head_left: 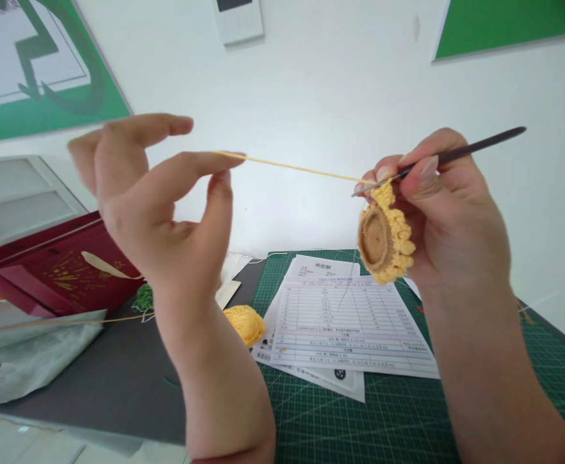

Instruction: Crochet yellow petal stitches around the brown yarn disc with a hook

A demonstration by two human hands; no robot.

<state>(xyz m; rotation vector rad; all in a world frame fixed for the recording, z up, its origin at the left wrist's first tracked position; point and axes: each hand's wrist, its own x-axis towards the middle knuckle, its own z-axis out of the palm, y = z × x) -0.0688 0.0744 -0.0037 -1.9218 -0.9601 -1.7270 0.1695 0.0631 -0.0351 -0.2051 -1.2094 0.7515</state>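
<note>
My left hand [166, 187] is raised at the left, pinching a yellow yarn strand [302, 169] between thumb and forefinger. The strand runs taut across to a crochet hook [476, 145] with a dark handle, held in my right hand [461, 206]. The hook's metal tip points left, at the top of a small round crochet piece [389, 248]. That piece has a brown cupped centre and a bumpy yellow edge, and hangs below my right fingers, which also grip its top. The exact loops on the hook are too small to tell.
Printed sheets [335, 322] lie on a green cutting mat [321, 425]. A yellow yarn ball [245, 324] rests beside them, partly behind my left forearm. Farther left are green yarn [143, 298], a dark red bag [79, 270] and a grey plastic bag [45, 348].
</note>
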